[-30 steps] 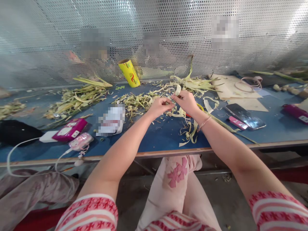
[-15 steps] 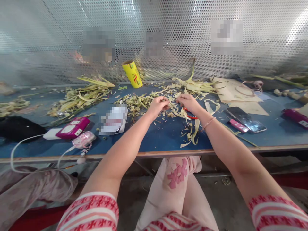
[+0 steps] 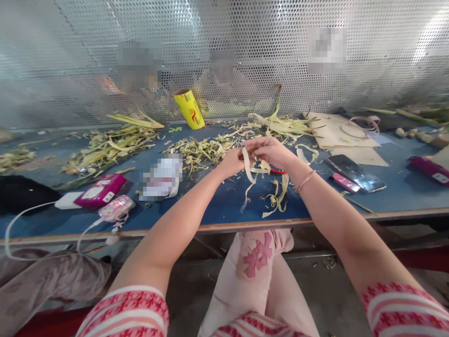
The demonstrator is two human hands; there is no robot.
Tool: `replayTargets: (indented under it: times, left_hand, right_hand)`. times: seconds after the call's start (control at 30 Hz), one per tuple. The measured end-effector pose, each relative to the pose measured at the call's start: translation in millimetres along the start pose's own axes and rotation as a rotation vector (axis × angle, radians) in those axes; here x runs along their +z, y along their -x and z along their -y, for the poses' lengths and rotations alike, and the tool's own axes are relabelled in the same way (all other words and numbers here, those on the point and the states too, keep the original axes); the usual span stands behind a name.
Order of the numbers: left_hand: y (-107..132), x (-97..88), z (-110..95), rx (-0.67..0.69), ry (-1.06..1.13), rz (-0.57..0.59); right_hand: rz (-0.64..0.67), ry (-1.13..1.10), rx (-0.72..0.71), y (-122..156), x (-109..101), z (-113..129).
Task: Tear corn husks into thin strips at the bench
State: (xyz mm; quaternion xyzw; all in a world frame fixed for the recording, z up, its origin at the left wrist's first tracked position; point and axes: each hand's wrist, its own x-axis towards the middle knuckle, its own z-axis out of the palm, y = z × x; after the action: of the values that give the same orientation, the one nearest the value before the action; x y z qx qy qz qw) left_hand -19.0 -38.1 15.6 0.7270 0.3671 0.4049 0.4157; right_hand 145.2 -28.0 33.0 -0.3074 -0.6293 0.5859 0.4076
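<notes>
A pale leaf strip [image 3: 246, 169] was held just above the blue table [image 3: 217, 206], pinched at its upper end where the two hands met. Its free end curled down toward the tabletop. The left hand [image 3: 234, 161] had its fingertips closed on the strip from the left. The right hand [image 3: 271, 150] curled over it from the right, fingers closed on the same strip and touching the left hand's. A thin bracelet [image 3: 304, 180] sat on the right wrist.

Directly below the grip lay loose curled strips [image 3: 277, 199] near the table's front edge, and a red ring [image 3: 278, 171] showed under the right hand. Just left of the grip and a little beyond it was a heap of trimmings [image 3: 199, 150]. Farther beyond, a yellow roll [image 3: 188, 108] leaned at the perforated metal screen [image 3: 245, 47], with long stalks [image 3: 280, 122] to the right of it.

Well to the right of the grip lay a phone [image 3: 356, 172] beside a small pink device [image 3: 342, 180]. Well to the left were a magenta device [image 3: 100, 191] and a bundle of leaves [image 3: 112, 142].
</notes>
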Motion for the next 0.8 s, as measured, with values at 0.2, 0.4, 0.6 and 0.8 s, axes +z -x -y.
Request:
replayTargets:
  times: [0.2,0.4,0.6,0.8]
  left_hand:
    - [-7.5,-0.4,18.0,-0.123,0.288,-0.044]
    - [-11.0,-0.3,23.1,-0.204,0.378,-0.148]
    - [-4.2,-0.3,9.8,-0.157,0.322,-0.133]
    - [0.5,0.7,5.4,-0.108,0.294,-0.020]
  right_hand:
    - [-0.004,0.058,-0.028,-0.2,-0.5,-1.3]
    - [-0.144,0.258,-0.091,-5.6,-1.0,-5.1]
    - [-0.273,0.598,0.042,-8.6,-1.9,-12.1]
    - [-0.146,0.501,0.121,-8.2,-2.6,-18.4]
